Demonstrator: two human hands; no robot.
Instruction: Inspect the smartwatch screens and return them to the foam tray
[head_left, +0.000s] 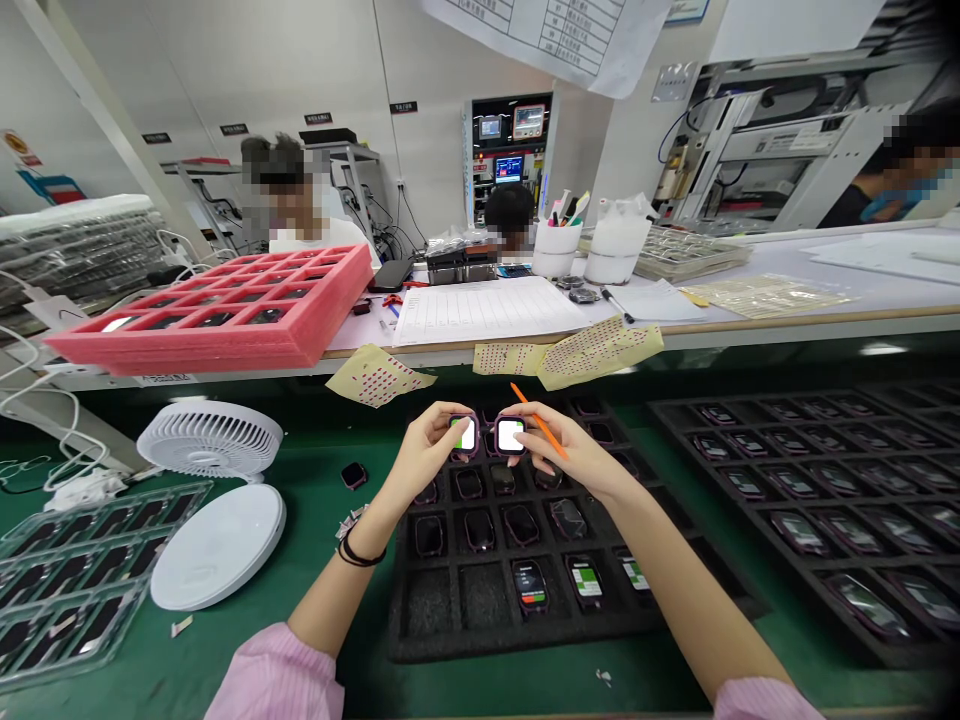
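Head view: left hand (427, 452) and right hand (564, 448) close together above a black foam tray (401, 640), each pinching a square watch body by its edges. In the left fingertips, a purple-framed smartwatch (463, 434) with a lit green-and-white screen; in the right, a matching smartwatch (510, 436) with a white screen, the two just apart and facing the head camera. Across the right hand, an orange stylus (541, 422), lying slantwise between the fingers.

Good handling, by the look of it: pressure on the frames only, fingertips clear of the glass, stylus tip away from both screens, and both watches low over the foam in case of a slip.

Black foam tray near the front edge of the green-matted table (330, 680), with watches in many cells and a few cells bare. Toward the table's right edge, a second black foam tray (750, 396) of watches. Toward the left edge, a white desk fan (210, 440), a round white disc (217, 545), a clear plastic tray (75, 590) and one loose smartwatch (354, 475). Along the far edge, yellow sheets dotted with red (600, 352).
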